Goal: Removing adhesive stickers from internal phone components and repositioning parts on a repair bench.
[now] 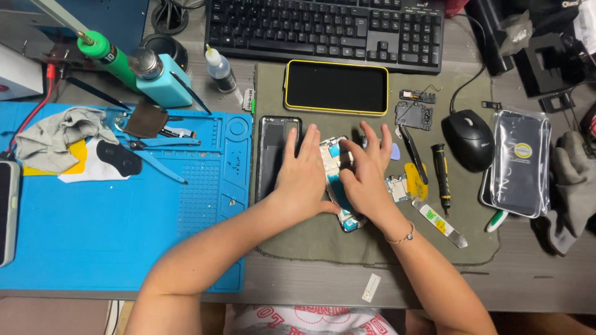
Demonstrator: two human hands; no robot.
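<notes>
Here, two hands (335,174), one opened phone (340,186)

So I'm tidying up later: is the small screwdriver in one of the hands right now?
No, the small screwdriver lies on the green mat, apart from both hands.

Both hands cover most of the opened phone (340,186), so its middle is hidden. Far left of the left hand (302,177), another phone (7,211) is cut off; small parts (415,115) beyond the right hand (366,174) are perhaps circuit boards.

Bright, even light; sharp pic
</notes>
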